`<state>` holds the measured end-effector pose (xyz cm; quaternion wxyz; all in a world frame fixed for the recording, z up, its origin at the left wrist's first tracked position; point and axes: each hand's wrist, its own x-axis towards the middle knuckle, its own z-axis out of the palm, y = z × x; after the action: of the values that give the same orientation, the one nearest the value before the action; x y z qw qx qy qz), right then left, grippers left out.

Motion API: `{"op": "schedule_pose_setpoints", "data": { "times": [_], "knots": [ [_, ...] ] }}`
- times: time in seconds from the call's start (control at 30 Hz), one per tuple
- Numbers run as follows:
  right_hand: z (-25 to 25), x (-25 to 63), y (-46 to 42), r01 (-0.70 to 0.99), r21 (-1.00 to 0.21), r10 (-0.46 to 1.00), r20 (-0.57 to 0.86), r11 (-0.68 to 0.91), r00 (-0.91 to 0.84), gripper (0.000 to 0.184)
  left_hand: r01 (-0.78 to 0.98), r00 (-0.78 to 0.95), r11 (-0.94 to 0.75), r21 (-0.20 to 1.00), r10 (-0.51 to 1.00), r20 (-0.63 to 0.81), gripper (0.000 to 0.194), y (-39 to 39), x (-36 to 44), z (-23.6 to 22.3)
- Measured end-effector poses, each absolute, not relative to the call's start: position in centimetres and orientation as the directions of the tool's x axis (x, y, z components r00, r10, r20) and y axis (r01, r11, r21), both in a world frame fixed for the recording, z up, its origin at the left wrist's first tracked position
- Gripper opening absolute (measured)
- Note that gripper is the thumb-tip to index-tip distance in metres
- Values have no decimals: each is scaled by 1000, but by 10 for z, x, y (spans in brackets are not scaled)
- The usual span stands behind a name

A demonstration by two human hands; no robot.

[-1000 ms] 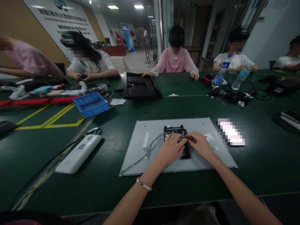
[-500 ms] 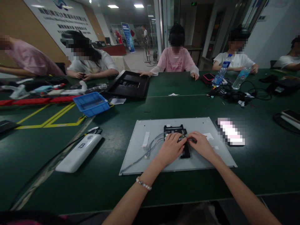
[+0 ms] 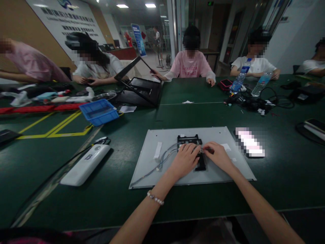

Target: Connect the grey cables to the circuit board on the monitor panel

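A flat grey-white panel (image 3: 144, 169) lies on the green table, with a black plastic bracket (image 3: 201, 164) at its middle. Grey cables (image 3: 162, 158) curve from the bracket's left side across the panel. My left hand (image 3: 186, 158) lies over the bracket, fingers curved down round its middle part and hiding much of it. At the bracket's right side my right hand (image 3: 217, 154) has thumb and forefinger pinched together beside my left fingertips. Whatever sits in that pinch is too small and hidden to name.
A phone (image 3: 250, 144) lies right of the panel, a white power bank (image 3: 85, 166) to the left. Farther off stand a blue basket (image 3: 99, 113) and two bottles (image 3: 240, 79). Across the table, a co-worker's hand (image 3: 158, 75) holds a black frame (image 3: 129, 67).
My left fingers have spread slightly farther over the bracket; my right hand keeps its pinch nearly in place. Across the table, the co-worker has laid the black panel down and lifted a thin frame from it.
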<state>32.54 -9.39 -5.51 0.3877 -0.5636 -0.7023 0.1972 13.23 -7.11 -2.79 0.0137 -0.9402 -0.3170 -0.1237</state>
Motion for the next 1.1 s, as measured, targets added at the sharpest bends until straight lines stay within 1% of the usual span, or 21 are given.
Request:
{"op": "schedule_pose_setpoints", "data": {
  "times": [0.1, 0.27, 0.47, 0.73, 0.93, 1.1],
  "knots": [
    [-54, 326, -94, 635, -718, 946, 319, 283, -62, 13, 598, 771, -800, 47, 591, 239, 41, -71, 132, -28],
    [-52, 326, -95, 640, -711, 943, 325, 291, -69, 14, 589, 780, -808, 34, 578, 240, 36, -72, 132, -25],
    [-49, 326, -98, 654, -692, 945, 304, 306, -120, 14, 579, 786, -815, 38, 569, 242, 31, -73, 132, -24],
    [-49, 326, -97, 658, -688, 945, 305, 306, -120, 15, 579, 783, -814, 46, 571, 247, 30, -72, 132, -24],
    [-48, 327, -97, 651, -697, 947, 299, 300, -116, 14, 582, 784, -812, 40, 574, 238, 33, -73, 131, -25],
    [-48, 327, -96, 650, -695, 943, 315, 306, -107, 13, 582, 775, -811, 56, 575, 261, 40, -73, 130, -23]
  ]
}}
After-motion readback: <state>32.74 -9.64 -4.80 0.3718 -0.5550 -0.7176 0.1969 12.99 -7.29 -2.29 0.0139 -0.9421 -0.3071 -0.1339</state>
